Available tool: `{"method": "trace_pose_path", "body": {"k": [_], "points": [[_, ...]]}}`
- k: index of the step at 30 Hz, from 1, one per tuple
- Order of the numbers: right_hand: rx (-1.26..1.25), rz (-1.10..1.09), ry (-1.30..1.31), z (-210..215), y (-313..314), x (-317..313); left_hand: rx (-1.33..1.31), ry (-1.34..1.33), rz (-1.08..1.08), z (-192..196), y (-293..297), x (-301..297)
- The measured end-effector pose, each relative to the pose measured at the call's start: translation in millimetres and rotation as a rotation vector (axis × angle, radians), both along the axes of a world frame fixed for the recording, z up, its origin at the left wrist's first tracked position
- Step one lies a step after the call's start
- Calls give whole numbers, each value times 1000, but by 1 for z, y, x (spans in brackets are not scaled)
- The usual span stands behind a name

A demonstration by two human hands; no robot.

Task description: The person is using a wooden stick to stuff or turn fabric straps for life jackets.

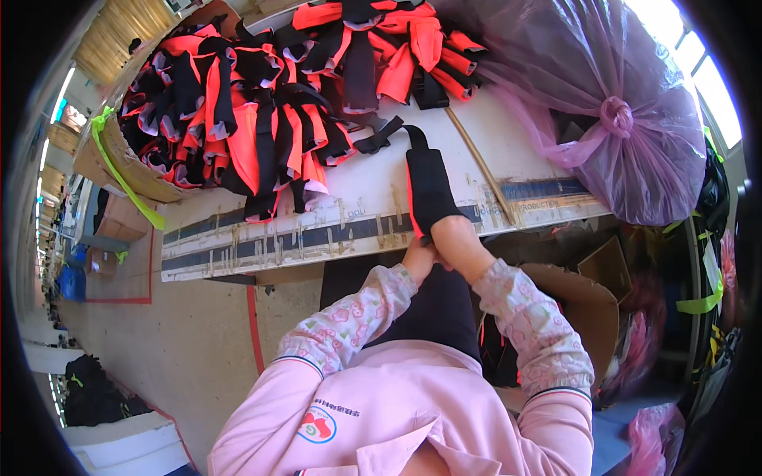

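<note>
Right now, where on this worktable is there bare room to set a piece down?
Bare tabletop lies between the heap of orange-and-black pieces and the black piece held by both hands, left hand and right hand. A smaller strip runs beside the wooden stick. The back is crowded, and the purple bag fills the right end.

White worktable (373, 198), top scuffed, dark stripe along its near edge. Black fabric piece with a strap (429, 190) lies flat just beyond both hands, its near end in their grip. Heap of orange-and-black fabric pieces (278, 103) farther off, to the hands' left and ahead. Thin wooden stick (480, 170) just right of them. Tied purple plastic bag (603, 111) far right.
</note>
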State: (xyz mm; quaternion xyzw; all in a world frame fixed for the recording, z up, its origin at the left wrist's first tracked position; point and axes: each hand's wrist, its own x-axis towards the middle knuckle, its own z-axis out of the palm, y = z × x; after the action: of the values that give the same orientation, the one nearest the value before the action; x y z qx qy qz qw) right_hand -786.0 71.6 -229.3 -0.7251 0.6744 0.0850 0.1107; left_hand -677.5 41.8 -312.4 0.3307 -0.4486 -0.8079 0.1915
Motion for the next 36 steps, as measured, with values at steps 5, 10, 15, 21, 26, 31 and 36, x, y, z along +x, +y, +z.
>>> {"method": "trace_pose_path", "body": {"k": [5,10,15,21,26,31,36], "points": [[-269,-143,-102,-35,-12,-12,120,78,46,-7,3,-8],[-235,-122,-159,-7,6,34,-640,-38,136,-119,-4,8],[-314,-194,-286,-51,23,26,-373,-52,-67,-54,7,12],[-233,-244,-374,-67,18,23,64,21,157,-58,12,16],[163,-193,-289,-37,16,31,151,-114,49,-23,29,29],[429,-270,-432,-52,1,35,87,-228,11,-40,20,34],[749,-594,-672,-172,-8,17,-48,-180,48,-58,24,22]]}}
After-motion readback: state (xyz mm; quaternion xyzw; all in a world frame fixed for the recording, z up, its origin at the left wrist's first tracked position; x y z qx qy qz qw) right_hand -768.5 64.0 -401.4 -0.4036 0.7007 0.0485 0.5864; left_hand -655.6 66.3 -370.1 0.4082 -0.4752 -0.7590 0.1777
